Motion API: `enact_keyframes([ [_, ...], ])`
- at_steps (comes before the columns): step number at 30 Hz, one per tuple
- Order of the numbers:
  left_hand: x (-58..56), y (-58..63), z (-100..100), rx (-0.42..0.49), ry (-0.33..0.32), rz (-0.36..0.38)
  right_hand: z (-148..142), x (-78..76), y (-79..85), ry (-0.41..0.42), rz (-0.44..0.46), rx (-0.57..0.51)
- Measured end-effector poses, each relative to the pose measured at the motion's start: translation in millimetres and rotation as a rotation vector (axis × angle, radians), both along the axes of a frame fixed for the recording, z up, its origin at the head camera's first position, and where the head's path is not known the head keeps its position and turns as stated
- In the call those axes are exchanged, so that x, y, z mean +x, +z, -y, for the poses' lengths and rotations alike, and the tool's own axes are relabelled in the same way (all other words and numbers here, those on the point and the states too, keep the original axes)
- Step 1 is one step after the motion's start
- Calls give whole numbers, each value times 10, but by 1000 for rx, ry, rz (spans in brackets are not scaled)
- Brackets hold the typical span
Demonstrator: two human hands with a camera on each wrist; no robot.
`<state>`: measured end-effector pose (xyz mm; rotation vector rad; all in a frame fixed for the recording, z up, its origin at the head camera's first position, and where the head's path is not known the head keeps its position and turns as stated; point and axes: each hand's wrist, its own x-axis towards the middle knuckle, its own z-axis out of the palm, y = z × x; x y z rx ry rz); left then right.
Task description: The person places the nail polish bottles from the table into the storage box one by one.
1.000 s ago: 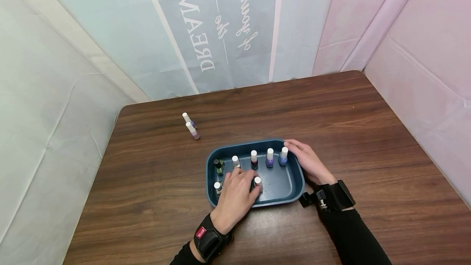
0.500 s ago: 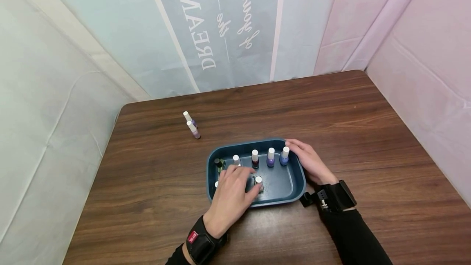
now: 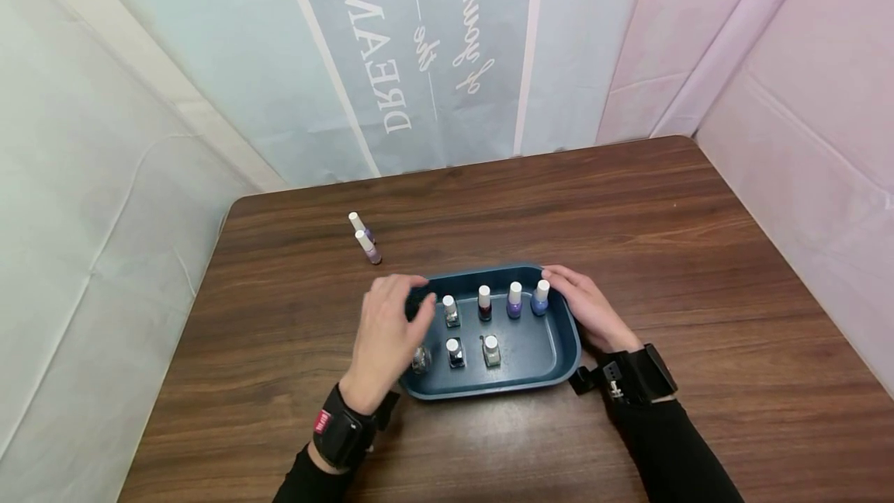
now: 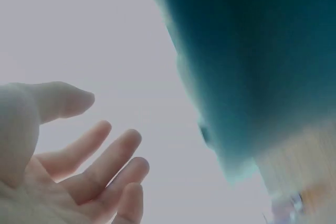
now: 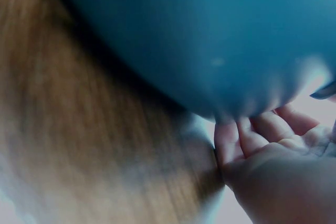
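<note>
My left hand (image 3: 380, 332) hovers over the left end of a blue tray (image 3: 482, 393), fingers loosely bent and holding nothing in the left wrist view. At the tray's right end my right hand (image 3: 590, 309) rests against the rim; in the right wrist view its fingers (image 5: 268, 127) touch the outer wall. Inside, the back row has a clear nail polish bottle (image 3: 451, 312), a dark red one (image 3: 485, 304), a purple one (image 3: 514, 302) and a blue one (image 3: 540, 299). In front stand a glittery bottle (image 3: 421, 360), a black one (image 3: 456, 353) and a greyish one (image 3: 492, 352). My left hand hides the back left corner.
Two more nail polish bottles, a purple one (image 3: 360, 227) and a mauve one (image 3: 368, 248), stand behind and left of the tray on the brown wooden table (image 3: 628, 208). Pale fabric sheets (image 3: 237, 60) hang around the back and sides.
My left hand has moved left, from the middle of the tray to its left end. The black bottle is uncovered now, while the green one is hidden. My right hand stays put.
</note>
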<state>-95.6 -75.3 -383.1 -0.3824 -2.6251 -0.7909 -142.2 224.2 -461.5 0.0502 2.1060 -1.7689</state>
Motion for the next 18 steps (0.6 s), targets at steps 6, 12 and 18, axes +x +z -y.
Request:
enact_keyframes([
  [6,-226,-63,334,62,136,17,5,-1,-6,-3,3,5],
  [12,-381,-166,590,101,219,107,-1,2,9,-5,0,13],
  [18,-496,-311,729,150,281,208,2,21,21,0,3,11],
])
